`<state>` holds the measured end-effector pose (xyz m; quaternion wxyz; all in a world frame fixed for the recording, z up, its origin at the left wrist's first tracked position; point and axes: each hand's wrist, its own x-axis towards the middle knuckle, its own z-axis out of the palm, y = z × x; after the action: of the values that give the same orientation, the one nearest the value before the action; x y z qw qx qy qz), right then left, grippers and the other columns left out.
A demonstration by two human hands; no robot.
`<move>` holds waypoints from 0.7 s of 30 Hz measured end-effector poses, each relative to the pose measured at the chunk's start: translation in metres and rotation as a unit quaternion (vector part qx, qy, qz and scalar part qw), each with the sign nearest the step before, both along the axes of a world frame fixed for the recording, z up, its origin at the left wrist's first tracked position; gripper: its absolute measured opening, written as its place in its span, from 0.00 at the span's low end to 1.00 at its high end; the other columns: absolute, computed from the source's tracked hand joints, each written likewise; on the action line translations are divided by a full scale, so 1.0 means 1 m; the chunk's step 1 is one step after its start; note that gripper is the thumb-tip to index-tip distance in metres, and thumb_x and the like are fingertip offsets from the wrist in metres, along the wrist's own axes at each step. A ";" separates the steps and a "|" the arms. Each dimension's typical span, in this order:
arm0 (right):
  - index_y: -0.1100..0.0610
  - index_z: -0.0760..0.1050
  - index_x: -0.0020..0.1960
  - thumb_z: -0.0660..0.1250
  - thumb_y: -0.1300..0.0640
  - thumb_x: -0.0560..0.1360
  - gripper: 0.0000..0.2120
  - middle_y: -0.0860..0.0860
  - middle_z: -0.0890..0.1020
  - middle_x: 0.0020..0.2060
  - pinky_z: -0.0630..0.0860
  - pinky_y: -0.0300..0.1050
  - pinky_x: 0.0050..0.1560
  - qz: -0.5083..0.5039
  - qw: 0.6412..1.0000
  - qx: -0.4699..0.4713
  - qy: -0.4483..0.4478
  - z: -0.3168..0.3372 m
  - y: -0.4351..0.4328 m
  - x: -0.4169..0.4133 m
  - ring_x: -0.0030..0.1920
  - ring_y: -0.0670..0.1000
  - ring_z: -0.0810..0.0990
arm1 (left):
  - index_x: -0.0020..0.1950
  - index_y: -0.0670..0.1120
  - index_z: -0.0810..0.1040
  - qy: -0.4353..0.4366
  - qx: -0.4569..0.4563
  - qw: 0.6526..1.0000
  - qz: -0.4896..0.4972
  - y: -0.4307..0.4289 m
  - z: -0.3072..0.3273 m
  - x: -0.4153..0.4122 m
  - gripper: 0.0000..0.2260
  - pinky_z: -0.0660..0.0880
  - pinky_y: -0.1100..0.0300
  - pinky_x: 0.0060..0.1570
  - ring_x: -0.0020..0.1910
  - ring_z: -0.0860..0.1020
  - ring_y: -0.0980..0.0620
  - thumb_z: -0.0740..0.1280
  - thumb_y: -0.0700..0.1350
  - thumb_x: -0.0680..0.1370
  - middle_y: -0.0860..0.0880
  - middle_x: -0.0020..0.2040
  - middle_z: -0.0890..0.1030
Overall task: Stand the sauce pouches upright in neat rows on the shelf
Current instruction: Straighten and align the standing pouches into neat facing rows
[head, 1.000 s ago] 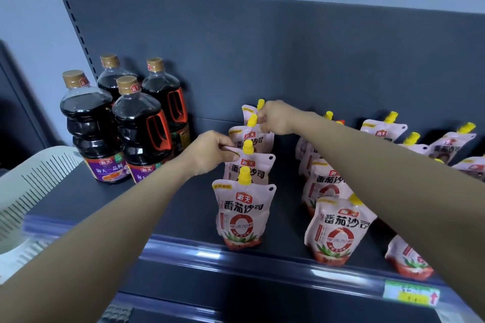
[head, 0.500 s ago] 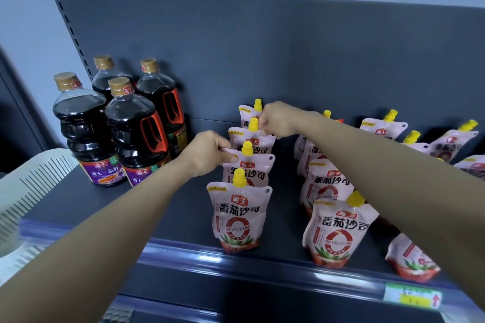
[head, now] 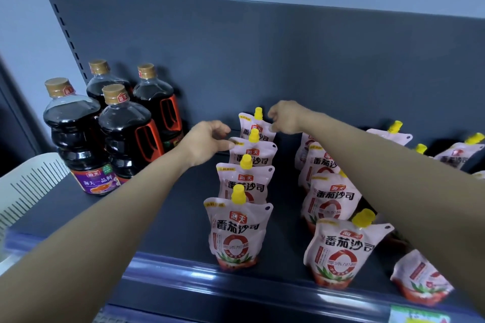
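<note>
Several pink sauce pouches with yellow spouts stand upright in a front-to-back row, from the front pouch [head: 238, 233] to the rear pouch [head: 258, 127]. My left hand [head: 207, 141] reaches in from the left. Its fingertips touch the top left corner of the second pouch from the back [head: 253, 152], and the thumb is raised apart. My right hand [head: 286, 118] has curled fingers that pinch the rear pouch's top right corner. A second row [head: 330, 196] stands to the right, partly hidden by my right forearm. Further right, more pouches [head: 456, 152] lean or lie.
Several dark soy sauce bottles [head: 123, 136] stand at the shelf's back left. A white slotted basket [head: 26, 186] sits at the left edge. The shelf's front rail [head: 210, 273] carries a price tag [head: 417, 317]. A tilted pouch [head: 420, 275] sits at the front right.
My left hand let go of a nearer pouch's corner and moved back one pouch, thumb now lifted. My right hand slid off the rear pouch's spout to its right corner.
</note>
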<state>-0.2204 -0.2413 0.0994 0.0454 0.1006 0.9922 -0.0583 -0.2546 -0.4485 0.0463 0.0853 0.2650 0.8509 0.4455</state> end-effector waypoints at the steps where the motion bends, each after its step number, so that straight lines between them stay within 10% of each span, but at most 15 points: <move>1: 0.65 0.75 0.43 0.64 0.63 0.74 0.05 0.62 0.79 0.41 0.76 0.43 0.42 0.006 1.000 0.000 -0.015 -0.003 0.000 -0.003 0.44 0.59 0.79 | 0.52 0.42 0.78 -0.008 0.000 1.000 -0.011 0.005 0.001 -0.001 0.11 0.69 0.64 0.46 0.42 0.75 0.55 0.72 0.40 0.71 0.52 0.42 0.78; 5: 0.59 0.68 0.33 0.68 0.66 0.73 0.13 0.51 0.71 0.28 0.64 0.40 0.26 0.005 0.999 0.019 -0.042 -0.010 0.000 -0.014 0.34 0.53 0.73 | 0.43 0.40 0.82 -0.014 -0.009 0.999 -0.046 0.020 -0.002 -0.006 0.02 0.72 0.67 0.39 0.31 0.75 0.61 0.71 0.37 0.72 0.50 0.34 0.80; 13: 0.56 0.57 0.26 0.61 0.71 0.72 0.22 0.51 0.61 0.25 0.60 0.42 0.30 -0.008 0.999 -0.046 0.017 -0.020 0.009 -0.033 0.28 0.50 0.59 | 0.42 0.39 0.83 -0.007 -0.012 1.000 -0.023 0.022 -0.006 -0.010 0.03 0.70 0.66 0.35 0.28 0.72 0.60 0.70 0.38 0.73 0.49 0.32 0.79; 21: 0.64 0.76 0.40 0.62 0.70 0.73 0.06 0.58 0.79 0.38 0.74 0.45 0.38 -0.001 0.999 -0.046 -0.008 -0.016 0.007 -0.028 0.40 0.56 0.77 | 0.43 0.40 0.83 0.005 -0.036 0.999 -0.015 0.021 -0.001 -0.005 0.04 0.71 0.63 0.38 0.30 0.72 0.59 0.69 0.38 0.73 0.52 0.32 0.79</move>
<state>-0.2480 -0.2343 0.0830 0.0578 0.0994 0.9880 -0.1030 -0.2596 -0.4275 0.0456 0.0970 0.2770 0.8628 0.4116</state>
